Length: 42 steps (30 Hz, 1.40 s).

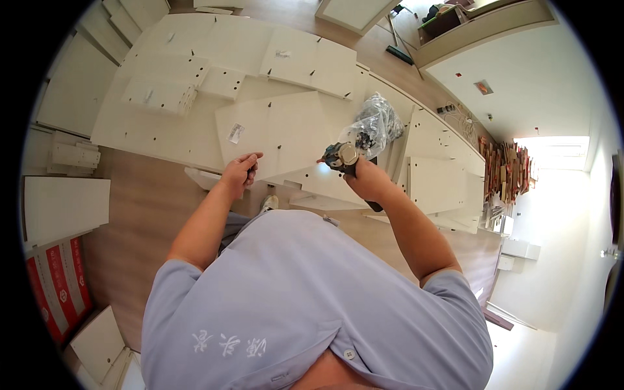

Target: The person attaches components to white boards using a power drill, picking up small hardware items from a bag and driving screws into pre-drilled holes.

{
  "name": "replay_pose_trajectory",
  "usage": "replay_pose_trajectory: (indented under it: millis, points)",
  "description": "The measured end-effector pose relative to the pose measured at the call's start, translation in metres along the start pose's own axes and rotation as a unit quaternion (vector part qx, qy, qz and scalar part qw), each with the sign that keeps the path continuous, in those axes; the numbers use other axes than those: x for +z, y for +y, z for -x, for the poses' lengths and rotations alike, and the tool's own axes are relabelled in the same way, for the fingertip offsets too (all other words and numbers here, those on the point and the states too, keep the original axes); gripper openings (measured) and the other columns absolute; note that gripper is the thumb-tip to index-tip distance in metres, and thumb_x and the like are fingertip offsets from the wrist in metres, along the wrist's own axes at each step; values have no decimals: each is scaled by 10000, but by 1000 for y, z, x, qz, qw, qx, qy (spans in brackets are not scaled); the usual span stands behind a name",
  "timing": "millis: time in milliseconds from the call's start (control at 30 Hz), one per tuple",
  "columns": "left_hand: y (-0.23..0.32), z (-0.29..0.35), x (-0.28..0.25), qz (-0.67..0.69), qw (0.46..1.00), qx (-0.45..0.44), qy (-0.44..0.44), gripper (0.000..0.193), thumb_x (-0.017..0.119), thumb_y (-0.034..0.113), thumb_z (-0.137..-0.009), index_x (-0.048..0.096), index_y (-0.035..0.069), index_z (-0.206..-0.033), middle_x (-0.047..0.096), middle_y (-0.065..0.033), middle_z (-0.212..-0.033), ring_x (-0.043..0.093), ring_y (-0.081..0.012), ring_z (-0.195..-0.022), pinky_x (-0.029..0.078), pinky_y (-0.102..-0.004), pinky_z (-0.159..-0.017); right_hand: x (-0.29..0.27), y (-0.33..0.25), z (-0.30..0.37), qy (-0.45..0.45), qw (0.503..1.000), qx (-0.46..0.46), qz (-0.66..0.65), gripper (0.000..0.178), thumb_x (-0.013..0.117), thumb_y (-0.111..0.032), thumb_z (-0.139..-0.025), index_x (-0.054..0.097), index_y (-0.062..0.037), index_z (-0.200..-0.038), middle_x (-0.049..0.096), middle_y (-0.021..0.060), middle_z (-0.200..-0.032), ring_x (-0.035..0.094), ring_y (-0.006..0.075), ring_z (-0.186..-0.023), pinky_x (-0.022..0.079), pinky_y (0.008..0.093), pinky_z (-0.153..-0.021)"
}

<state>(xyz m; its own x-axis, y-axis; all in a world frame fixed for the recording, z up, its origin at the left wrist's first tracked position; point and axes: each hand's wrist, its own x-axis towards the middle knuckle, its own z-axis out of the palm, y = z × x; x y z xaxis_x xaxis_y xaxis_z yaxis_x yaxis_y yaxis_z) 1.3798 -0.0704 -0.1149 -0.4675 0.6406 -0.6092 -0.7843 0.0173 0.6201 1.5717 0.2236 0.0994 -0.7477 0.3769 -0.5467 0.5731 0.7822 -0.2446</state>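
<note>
My right hand is wrapped round the grip of a cordless drill, whose lit nose points left above the white panels. Close to the near edge of a white panel, my left hand is closed, with a bit of something small and dark showing at its fingers. That panel bears a paper label and a few dark pegs standing upright. Just beyond the drill lies a clear plastic bag with small dark and metallic hardware inside.
More white boards with pegs and drilled holes lie across the large work surface. Boards also stand at the left, near a red-and-white package. Wood strips are stacked at the right. A broom lies on the far floor.
</note>
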Motion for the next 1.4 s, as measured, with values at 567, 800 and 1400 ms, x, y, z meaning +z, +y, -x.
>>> replay_pose_trajectory:
  millis: [567,800,1400]
  points:
    - [-6,-2,0,-29,999,34,19,197,762,256,-1013,614,126,-1013,548,37,-771,482,-59,-578,366,-241,-469,10,12,-7,19,991,22,-129,429,710,-273,-961,624,-5,-1285,724,230,-1207,685,423,-1122,536,474,-969]
    - [-16,24,-9,94,995,-10,40,213,659,337,-1079,632,136,-1017,531,48,-791,461,-60,-609,356,-237,-496,3,5,26,3,947,19,-321,303,698,-123,-978,628,0,-1246,723,89,-1027,678,193,-877,558,381,-802]
    - [5,57,16,114,992,-39,-26,406,494,527,-1117,590,134,-1088,507,27,-791,442,-69,-623,335,-241,-520,55,-53,-11,-114,883,-142,-432,254,701,-110,-985,635,-4,-1205,697,51,-995,634,147,-868,543,340,-819]
